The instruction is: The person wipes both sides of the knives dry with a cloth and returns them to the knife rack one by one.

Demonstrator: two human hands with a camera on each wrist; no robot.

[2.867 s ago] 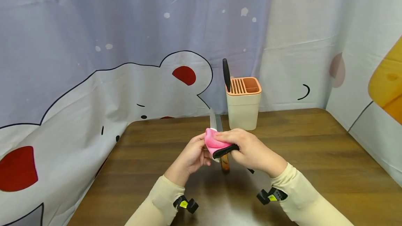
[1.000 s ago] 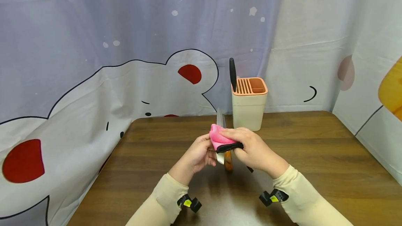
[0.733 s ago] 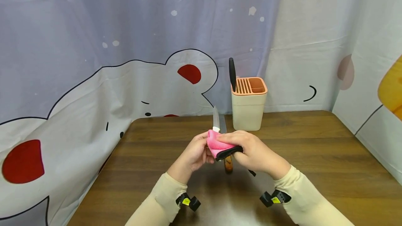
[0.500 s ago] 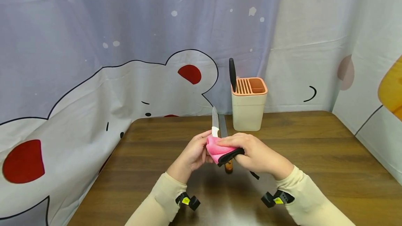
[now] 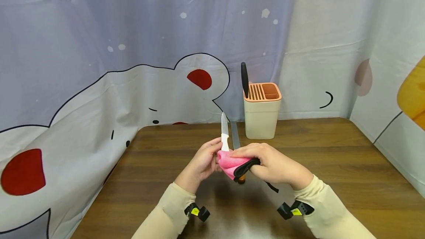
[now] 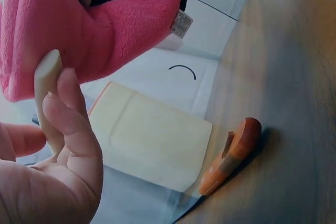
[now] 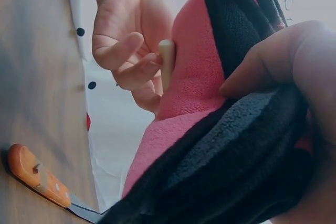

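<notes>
A small knife (image 5: 224, 141) with a white handle is gripped by my left hand (image 5: 202, 161), its blade pointing up and away from me. In the left wrist view, fingers and thumb curl round the pale handle (image 6: 48, 80). My right hand (image 5: 275, 163) grips a folded pink and black cloth (image 5: 230, 162). The cloth lies against the lower end of the white handle and partly hides it. Below the hands, a second knife (image 5: 235, 135) with an orange-brown wooden handle (image 6: 231, 156) lies on the table, partly covered by the cloth in the head view.
A cream knife holder (image 5: 261, 119) with an orange slotted top stands at the back of the wooden table (image 5: 318, 146). A black handle (image 5: 244, 78) sticks up from its left slots. Behind hangs a printed curtain (image 5: 149, 32).
Over the last second, my right hand has drawn the cloth down along the white-handled knife toward me, baring its blade and upper handle. The wooden-handled knife and the holder stay put.
</notes>
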